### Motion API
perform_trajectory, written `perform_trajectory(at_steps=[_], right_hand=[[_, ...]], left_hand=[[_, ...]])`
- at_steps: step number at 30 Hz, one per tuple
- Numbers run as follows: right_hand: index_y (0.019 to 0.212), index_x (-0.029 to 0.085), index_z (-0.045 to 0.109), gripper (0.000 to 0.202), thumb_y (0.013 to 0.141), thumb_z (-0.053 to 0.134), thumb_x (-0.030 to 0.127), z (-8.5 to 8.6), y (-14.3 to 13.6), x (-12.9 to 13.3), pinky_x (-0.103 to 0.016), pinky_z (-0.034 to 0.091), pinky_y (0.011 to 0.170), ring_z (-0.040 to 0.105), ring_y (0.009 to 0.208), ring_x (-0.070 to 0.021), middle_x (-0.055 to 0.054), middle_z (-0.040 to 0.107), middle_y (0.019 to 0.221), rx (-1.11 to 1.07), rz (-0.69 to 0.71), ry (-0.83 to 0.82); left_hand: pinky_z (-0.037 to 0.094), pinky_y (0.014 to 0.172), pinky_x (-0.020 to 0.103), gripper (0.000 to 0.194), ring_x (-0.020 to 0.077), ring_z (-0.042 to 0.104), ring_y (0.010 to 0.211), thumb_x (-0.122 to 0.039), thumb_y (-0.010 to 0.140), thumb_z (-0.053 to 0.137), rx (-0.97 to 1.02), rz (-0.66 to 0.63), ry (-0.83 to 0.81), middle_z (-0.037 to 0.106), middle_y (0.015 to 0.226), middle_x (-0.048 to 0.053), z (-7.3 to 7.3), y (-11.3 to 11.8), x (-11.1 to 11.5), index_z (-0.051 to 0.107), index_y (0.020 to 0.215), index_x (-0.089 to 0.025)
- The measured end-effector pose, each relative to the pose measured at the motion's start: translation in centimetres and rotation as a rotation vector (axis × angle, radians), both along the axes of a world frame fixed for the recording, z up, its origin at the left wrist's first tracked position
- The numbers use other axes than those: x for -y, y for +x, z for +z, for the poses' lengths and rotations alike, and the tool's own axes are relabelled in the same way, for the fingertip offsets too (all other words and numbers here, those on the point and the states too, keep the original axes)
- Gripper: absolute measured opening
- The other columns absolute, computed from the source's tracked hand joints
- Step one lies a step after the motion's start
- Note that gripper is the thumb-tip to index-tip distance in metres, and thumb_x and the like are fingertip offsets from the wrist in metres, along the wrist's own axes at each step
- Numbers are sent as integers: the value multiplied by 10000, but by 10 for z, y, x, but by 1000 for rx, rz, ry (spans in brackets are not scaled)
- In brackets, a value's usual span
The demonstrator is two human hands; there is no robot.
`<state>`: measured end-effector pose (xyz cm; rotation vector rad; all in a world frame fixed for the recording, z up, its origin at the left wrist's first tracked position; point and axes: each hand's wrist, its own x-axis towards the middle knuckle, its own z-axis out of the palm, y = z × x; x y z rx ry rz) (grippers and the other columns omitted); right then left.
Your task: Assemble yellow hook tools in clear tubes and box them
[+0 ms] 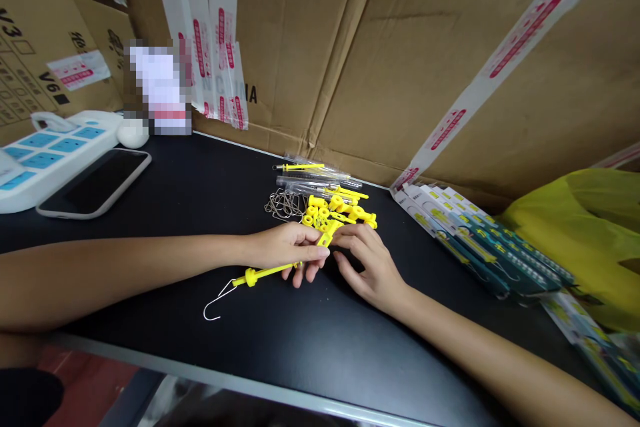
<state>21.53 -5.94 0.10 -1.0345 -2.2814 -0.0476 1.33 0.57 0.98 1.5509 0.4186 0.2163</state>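
Observation:
My left hand [295, 247] is closed around a yellow plastic rod [273, 271], which sticks out below the palm toward the left. A collar sits on the rod, and a bent wire hook [213, 307] hangs from its end. Between the thumb and fingers of the same hand is a slotted yellow plastic piece [326, 238]. My right hand [369, 263] rests beside it with fingers bent and apart, its fingertips close to that slotted piece and the pile. Just beyond both hands lie loose yellow plastic parts [357, 212] and a tangle of wire hooks [285, 205].
Clear tubes [320, 181] with yellow rods lie behind the pile. Packaged cards [460, 233] overlap at right, near a yellow plastic bag [580, 233]. At left are a phone [95, 183] and a power strip [60, 150]. Cardboard [300, 47] walls the black table [300, 340].

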Motion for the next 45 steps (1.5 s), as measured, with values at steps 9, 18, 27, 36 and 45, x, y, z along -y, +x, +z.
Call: perform_trajectory(at_steps=[9,18,27,36,45], right_hand=[[1017,210,526,236,823,534,75,0,0,-1,-360,448,764,534,891,-197,-72,569,980,11,2,-17],[982,211,540,208,827,525,74,1,0,-1,-354,445,747,529,867,-189,-63,570,951,9,8,-30],[958,209,550,189,825,522,78,1,-1,-2,-350,442,741,529,853,-189,-62,572,936,15,18,-41],[933,214,563,167,825,513,96,1,-2,-1,-343,440,712,530,828,-193,-59,580,907,23,14,-34],[934,201,557,167,823,524,82,0,0,-1,-345,431,711,510,826,-192,-64,568,909,40,15,-47]], left_hand=[[396,358,135,265,61,572,441,-355,899,478,-32,2,25,590,624,-29,2,1,2,481,742,-142],[397,364,134,277,64,578,456,-378,890,489,-31,-2,44,593,635,-27,-1,0,2,488,742,-144],[402,369,146,324,71,577,462,-438,866,510,-40,-7,48,590,642,-18,1,0,3,488,737,-141],[400,370,142,296,64,569,458,-403,881,501,-50,-22,64,586,639,-22,1,0,3,482,740,-143],[394,372,154,294,68,561,449,-401,874,511,-71,-15,76,579,625,-24,5,0,5,485,733,-145]])
